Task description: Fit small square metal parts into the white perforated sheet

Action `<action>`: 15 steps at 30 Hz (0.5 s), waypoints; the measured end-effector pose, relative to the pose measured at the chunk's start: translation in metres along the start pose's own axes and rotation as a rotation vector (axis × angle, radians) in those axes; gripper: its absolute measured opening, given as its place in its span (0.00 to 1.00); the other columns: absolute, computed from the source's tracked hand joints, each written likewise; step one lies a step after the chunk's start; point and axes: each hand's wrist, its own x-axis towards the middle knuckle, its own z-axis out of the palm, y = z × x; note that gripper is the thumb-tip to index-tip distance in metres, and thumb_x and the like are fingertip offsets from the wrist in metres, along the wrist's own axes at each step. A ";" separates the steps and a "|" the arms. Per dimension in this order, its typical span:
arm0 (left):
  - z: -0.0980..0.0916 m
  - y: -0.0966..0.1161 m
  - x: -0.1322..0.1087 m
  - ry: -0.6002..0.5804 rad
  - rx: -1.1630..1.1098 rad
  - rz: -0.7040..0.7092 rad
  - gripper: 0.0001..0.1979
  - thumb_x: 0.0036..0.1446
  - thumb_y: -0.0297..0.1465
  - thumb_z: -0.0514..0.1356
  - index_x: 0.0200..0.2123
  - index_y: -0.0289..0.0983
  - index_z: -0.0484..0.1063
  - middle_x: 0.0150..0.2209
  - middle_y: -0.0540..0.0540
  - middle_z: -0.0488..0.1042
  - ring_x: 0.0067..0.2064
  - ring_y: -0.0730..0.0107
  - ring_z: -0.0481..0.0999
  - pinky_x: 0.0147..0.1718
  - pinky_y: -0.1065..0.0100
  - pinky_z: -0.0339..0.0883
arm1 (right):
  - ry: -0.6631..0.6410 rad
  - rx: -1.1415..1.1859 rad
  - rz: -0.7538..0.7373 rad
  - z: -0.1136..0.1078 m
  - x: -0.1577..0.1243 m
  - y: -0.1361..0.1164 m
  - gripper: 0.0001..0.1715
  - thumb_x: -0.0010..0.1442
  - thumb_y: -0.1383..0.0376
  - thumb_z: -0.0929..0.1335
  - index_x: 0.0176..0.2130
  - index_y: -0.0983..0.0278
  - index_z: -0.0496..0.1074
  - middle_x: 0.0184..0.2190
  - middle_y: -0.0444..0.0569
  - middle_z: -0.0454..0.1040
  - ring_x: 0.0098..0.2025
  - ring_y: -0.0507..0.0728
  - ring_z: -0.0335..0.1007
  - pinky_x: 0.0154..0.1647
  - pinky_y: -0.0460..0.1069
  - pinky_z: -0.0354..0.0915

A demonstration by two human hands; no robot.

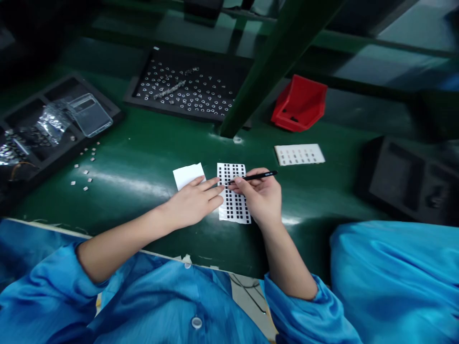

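Note:
A white sheet with rows of small black squares lies on the green bench, directly in front of me. My right hand is shut on slim black tweezers, whose tip reaches over the sheet's upper part. My left hand lies flat across the sheet's left edge, its fingertips close to that tip, and I see nothing held in it. A plain white paper piece sits partly under the left fingers. The hands hide part of the sheet.
A black tray of small metal parts lies ahead, beside a green post. A red bin and a white card are to the right. Small pale pieces dot the bench near a black foam tray.

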 end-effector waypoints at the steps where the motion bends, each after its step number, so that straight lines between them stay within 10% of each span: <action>1: 0.000 0.000 0.000 -0.001 0.000 0.002 0.11 0.76 0.26 0.60 0.54 0.36 0.83 0.69 0.41 0.79 0.75 0.49 0.73 0.69 0.48 0.69 | 0.003 -0.012 -0.002 0.000 0.000 0.000 0.25 0.58 0.55 0.81 0.43 0.56 0.66 0.29 0.44 0.84 0.32 0.61 0.89 0.34 0.52 0.85; 15: -0.003 0.001 0.002 -0.052 -0.058 -0.030 0.12 0.76 0.26 0.59 0.55 0.37 0.83 0.70 0.41 0.78 0.76 0.49 0.71 0.71 0.47 0.67 | -0.038 -0.042 0.006 -0.002 0.001 0.002 0.27 0.58 0.52 0.82 0.43 0.57 0.67 0.29 0.44 0.84 0.33 0.60 0.89 0.35 0.52 0.84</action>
